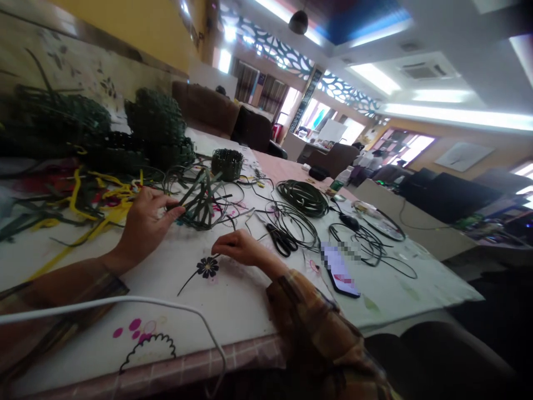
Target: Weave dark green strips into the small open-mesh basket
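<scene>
My left hand [146,222] pinches the edge of a small, partly woven piece of dark green flat strips [203,206], its loose ends fanning upward and sideways. My right hand [238,246] is low over the table, fingers curled together beside a black flower printed on the tablecloth [245,300]. Whatever lies between those fingertips, if anything, is hidden. A small round woven green basket [227,164] stands just behind the piece. To the right of my right hand lie black-handled scissors [282,239].
Coils of green strip [303,198], a phone [339,270] and a computer mouse [348,221] lie to the right. Yellow strips [112,208] tangle at left, before larger dark green woven pieces [155,125]. A white cable [166,301] crosses the near table.
</scene>
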`<action>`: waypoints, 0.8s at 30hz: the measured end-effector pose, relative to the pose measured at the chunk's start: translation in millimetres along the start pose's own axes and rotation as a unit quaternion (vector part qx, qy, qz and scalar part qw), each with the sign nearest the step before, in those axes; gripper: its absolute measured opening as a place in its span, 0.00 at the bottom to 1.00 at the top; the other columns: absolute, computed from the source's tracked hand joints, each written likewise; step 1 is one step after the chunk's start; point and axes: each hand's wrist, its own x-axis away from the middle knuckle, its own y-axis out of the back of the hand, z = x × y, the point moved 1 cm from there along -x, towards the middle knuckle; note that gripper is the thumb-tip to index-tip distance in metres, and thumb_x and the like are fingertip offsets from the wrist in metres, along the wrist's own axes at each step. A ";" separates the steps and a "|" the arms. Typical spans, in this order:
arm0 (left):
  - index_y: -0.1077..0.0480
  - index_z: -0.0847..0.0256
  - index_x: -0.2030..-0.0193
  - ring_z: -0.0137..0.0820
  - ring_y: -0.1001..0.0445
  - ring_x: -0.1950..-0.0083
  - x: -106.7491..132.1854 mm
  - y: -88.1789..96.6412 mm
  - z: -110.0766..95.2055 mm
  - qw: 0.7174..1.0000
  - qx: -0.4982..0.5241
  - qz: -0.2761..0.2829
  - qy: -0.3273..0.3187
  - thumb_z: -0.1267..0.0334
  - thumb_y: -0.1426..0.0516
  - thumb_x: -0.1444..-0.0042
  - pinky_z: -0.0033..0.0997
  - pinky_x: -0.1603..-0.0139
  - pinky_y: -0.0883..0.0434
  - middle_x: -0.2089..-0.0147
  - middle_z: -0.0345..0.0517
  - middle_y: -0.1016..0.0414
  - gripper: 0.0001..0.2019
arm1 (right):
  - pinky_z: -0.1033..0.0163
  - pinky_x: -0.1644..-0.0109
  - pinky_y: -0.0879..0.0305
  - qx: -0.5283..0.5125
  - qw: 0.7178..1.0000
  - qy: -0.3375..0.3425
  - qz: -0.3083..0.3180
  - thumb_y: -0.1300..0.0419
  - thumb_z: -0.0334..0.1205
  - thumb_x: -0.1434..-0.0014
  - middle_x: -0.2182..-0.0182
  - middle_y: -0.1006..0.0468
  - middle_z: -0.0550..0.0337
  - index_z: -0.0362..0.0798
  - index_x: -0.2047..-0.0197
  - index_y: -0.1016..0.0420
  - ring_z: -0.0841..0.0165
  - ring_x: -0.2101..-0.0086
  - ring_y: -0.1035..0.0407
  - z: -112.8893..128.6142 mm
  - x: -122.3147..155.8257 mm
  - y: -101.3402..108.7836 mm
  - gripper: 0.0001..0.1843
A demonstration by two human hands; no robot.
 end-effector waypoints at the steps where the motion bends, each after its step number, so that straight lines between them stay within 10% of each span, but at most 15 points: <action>1: 0.23 0.62 0.57 0.39 0.30 0.54 0.5 -0.5 -0.2 1.000 -0.008 -0.003 -0.002 0.48 0.43 0.34 0.40 0.50 0.31 0.58 0.47 0.32 0.18 | 0.70 0.64 0.41 0.002 1.000 0.008 0.010 0.38 0.38 0.36 0.74 0.23 0.61 0.42 0.64 0.18 0.75 0.72 0.35 1.3 0.4 -3.2 0.10; 7: 0.24 0.62 0.57 0.35 0.31 0.54 1.0 2.0 -5.4 0.999 0.021 0.010 -0.034 0.53 0.40 0.35 0.36 0.53 0.31 0.57 0.45 0.35 0.13 | 0.69 0.66 0.44 -0.001 0.993 0.050 0.108 0.31 0.43 0.40 0.75 0.24 0.63 0.43 0.72 0.20 0.75 0.72 0.35 11.7 1.8 -14.7 0.13; 10: 0.25 0.62 0.56 0.33 0.32 0.57 0.0 4.7 -13.0 0.998 0.035 0.016 -0.054 0.54 0.38 0.37 0.32 0.57 0.31 0.59 0.43 0.36 0.12 | 0.68 0.69 0.49 0.012 0.999 0.029 -0.019 0.33 0.43 0.39 0.81 0.36 0.68 0.43 0.76 0.26 0.77 0.76 0.44 14.9 3.2 -9.5 0.17; 14: 0.25 0.60 0.53 0.32 0.33 0.56 -1.9 9.3 -26.2 0.997 0.054 0.003 -0.057 0.56 0.37 0.38 0.31 0.57 0.31 0.58 0.43 0.37 0.12 | 0.66 0.70 0.53 0.043 0.966 -0.047 -0.250 0.29 0.45 0.43 0.82 0.43 0.73 0.45 0.57 0.19 0.76 0.78 0.50 12.2 4.8 0.7 0.14; 17: 0.24 0.55 0.51 0.32 0.34 0.58 -1.3 10.6 -36.2 0.996 0.068 0.007 -0.059 0.59 0.38 0.37 0.33 0.55 0.32 0.57 0.42 0.37 0.09 | 0.67 0.71 0.54 -0.029 0.976 -0.045 -0.210 0.27 0.49 0.48 0.83 0.44 0.74 0.47 0.50 0.19 0.76 0.78 0.51 5.6 1.5 -3.7 0.24; 24: 0.25 0.56 0.56 0.35 0.34 0.54 2.6 9.1 -41.1 0.996 0.079 0.030 -0.036 0.59 0.39 0.36 0.35 0.55 0.33 0.58 0.43 0.38 0.06 | 0.66 0.67 0.45 -0.196 0.961 0.010 -0.193 0.33 0.54 0.45 0.78 0.37 0.66 0.44 0.74 0.27 0.74 0.73 0.43 -6.6 -6.0 -21.5 0.21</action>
